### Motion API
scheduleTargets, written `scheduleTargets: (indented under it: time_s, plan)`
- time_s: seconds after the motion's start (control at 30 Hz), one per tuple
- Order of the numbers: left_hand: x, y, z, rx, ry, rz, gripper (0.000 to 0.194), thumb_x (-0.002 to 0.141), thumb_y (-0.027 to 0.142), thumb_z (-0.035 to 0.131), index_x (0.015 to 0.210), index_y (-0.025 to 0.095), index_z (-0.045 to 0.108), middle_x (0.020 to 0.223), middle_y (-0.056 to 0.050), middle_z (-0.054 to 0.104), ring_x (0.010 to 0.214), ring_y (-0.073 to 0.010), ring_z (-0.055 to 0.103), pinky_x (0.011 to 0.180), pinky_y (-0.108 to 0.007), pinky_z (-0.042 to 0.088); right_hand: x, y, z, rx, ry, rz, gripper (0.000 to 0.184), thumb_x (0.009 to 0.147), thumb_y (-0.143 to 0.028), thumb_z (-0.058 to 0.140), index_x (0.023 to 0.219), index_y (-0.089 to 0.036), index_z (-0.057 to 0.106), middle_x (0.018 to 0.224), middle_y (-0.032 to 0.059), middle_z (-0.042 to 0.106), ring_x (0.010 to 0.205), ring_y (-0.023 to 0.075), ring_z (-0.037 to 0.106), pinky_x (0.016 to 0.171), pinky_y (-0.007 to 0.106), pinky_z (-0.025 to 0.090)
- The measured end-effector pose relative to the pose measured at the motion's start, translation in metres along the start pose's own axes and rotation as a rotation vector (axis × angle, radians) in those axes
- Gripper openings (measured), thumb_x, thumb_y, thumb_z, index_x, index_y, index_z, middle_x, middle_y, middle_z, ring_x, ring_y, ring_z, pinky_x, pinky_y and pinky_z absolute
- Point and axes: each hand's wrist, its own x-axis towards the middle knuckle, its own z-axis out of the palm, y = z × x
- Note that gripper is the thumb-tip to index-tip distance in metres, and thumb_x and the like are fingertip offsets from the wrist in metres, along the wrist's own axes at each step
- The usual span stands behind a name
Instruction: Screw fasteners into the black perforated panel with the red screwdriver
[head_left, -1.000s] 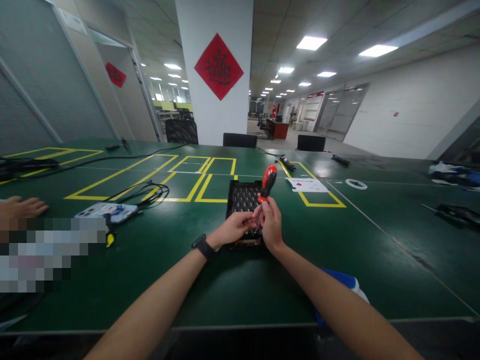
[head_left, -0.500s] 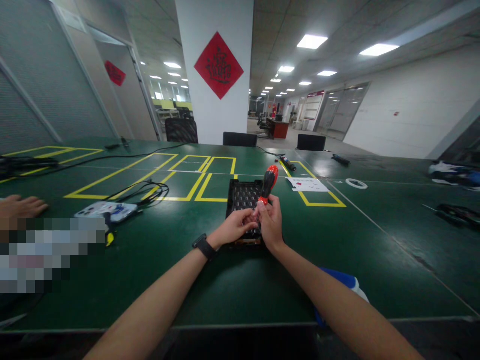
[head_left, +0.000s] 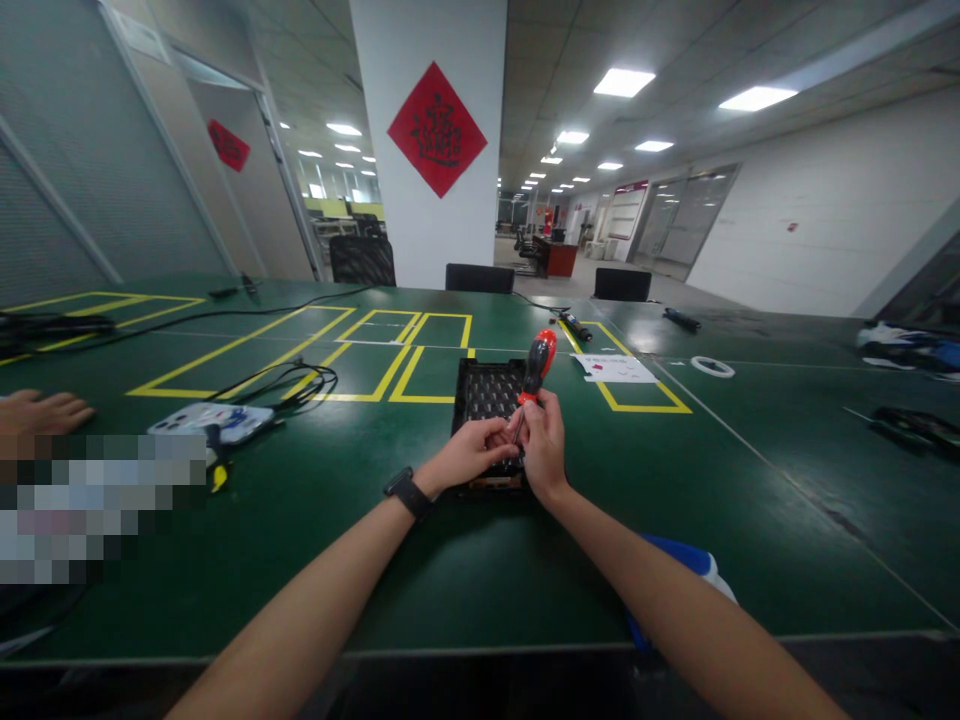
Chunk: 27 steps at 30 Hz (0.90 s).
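A screwdriver (head_left: 541, 362) with a red and black handle stands tilted, its handle up and leaning right. My right hand (head_left: 544, 448) is closed around it just below the handle, at the shaft. My left hand (head_left: 472, 452) is closed in a pinch at the shaft's lower end; whatever lies between those fingertips is hidden. Beneath both hands sits a black case (head_left: 487, 390) with rows of small metal pieces, probably bits. My hands cover its near right part. A dark watch is on my left wrist.
At left lie a phone-like white device (head_left: 214, 422), black cables (head_left: 319, 382) and another person's hand (head_left: 45, 412). A paper sheet (head_left: 615, 369), white ring (head_left: 712, 367) and dark tools (head_left: 919, 430) are to the right. A blue and white item (head_left: 686, 558) rests beside my right forearm.
The screwdriver's handle has tilted and turned slightly within my right hand, showing more black and less red. My left fingers stay by the shaft's lower end. The case has not moved.
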Motion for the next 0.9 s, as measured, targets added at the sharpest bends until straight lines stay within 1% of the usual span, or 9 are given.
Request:
scheduleTargets:
  time_s: [0.13,0.3,0.37,0.5,0.57,0.63,0.7,0.8,0.9]
  plan:
    - [0.000,-0.001,0.001,0.017,0.026,-0.019,0.023,0.074,0.035,0.058,0.076,0.013,0.056,0.065,0.001,0.056,0.060,-0.0100,0.049,0.057,-0.021,0.040,0.000,-0.001,0.000,-0.005,-0.004,0.005,0.022,0.084,-0.033,0.044,0.103,-0.021,0.044,0.059,-0.0067,0.047,0.045,0.0054,0.040,0.045,0.017,0.035]
    - [-0.001,-0.002,0.000,0.038,0.015,0.020,0.018,0.079,0.028,0.053,0.081,0.012,0.060,0.072,-0.002,0.061,0.065,-0.0115,0.052,0.062,-0.022,0.040,0.000,-0.001,-0.001,-0.041,0.010,0.011,0.026,0.082,-0.034,0.049,0.104,-0.021,0.043,0.064,-0.0055,0.049,0.049,0.0059,0.044,0.046,0.017,0.037]
    - [-0.001,-0.002,-0.001,0.044,-0.008,0.039,0.016,0.080,0.024,0.050,0.082,0.012,0.060,0.074,-0.002,0.062,0.068,-0.0120,0.054,0.065,-0.022,0.040,0.000,0.000,-0.002,-0.055,0.015,0.021,0.025,0.083,-0.036,0.047,0.102,-0.020,0.045,0.063,-0.0053,0.049,0.046,0.0054,0.041,0.043,0.017,0.035]
    - [-0.001,-0.002,-0.002,0.055,-0.027,0.073,0.016,0.082,0.022,0.047,0.080,0.013,0.060,0.074,-0.002,0.060,0.070,-0.0118,0.052,0.067,-0.022,0.039,0.001,-0.001,-0.001,-0.070,-0.027,0.041,0.023,0.085,-0.038,0.042,0.095,-0.019,0.049,0.063,-0.0047,0.050,0.041,0.0048,0.036,0.038,0.017,0.031]
    - [-0.001,-0.001,-0.002,0.040,0.054,0.072,0.016,0.082,0.024,0.048,0.086,0.014,0.058,0.077,-0.002,0.058,0.070,-0.0116,0.051,0.066,-0.022,0.039,0.003,-0.004,-0.002,-0.084,-0.010,0.003,0.022,0.085,-0.038,0.042,0.095,-0.019,0.049,0.063,-0.0048,0.050,0.043,0.0049,0.037,0.040,0.017,0.031]
    - [0.000,-0.001,-0.001,0.012,0.196,0.052,0.019,0.082,0.027,0.048,0.095,0.015,0.055,0.079,-0.001,0.054,0.071,-0.0111,0.048,0.066,-0.022,0.039,0.008,-0.005,-0.006,-0.093,0.053,-0.058,0.020,0.085,-0.036,0.043,0.095,-0.020,0.047,0.062,-0.0052,0.050,0.045,0.0049,0.037,0.042,0.017,0.031]
    - [0.000,-0.001,-0.001,-0.020,0.300,0.011,0.021,0.081,0.030,0.049,0.097,0.016,0.051,0.073,0.001,0.049,0.066,-0.0098,0.044,0.062,-0.021,0.037,0.017,-0.004,-0.012,-0.097,0.127,-0.109,0.019,0.085,-0.036,0.044,0.095,-0.020,0.046,0.064,-0.0054,0.052,0.046,0.0048,0.039,0.045,0.017,0.032]
    - [0.002,-0.004,-0.001,-0.035,0.327,-0.060,0.017,0.080,0.033,0.050,0.084,0.016,0.048,0.061,0.006,0.037,0.055,-0.0077,0.035,0.052,-0.019,0.030,0.033,0.005,-0.025,-0.117,0.169,-0.096,0.022,0.084,-0.038,0.045,0.095,-0.019,0.045,0.066,-0.0040,0.057,0.048,0.0054,0.045,0.050,0.018,0.038]
    - [0.003,-0.009,-0.002,-0.013,0.374,-0.101,0.023,0.077,0.033,0.052,0.067,0.017,0.039,0.057,0.007,0.032,0.051,-0.0067,0.030,0.049,-0.018,0.025,0.047,0.019,-0.037,-0.165,0.105,0.026,0.027,0.081,-0.041,0.047,0.092,-0.017,0.048,0.069,-0.0010,0.061,0.051,0.0074,0.054,0.052,0.020,0.042]
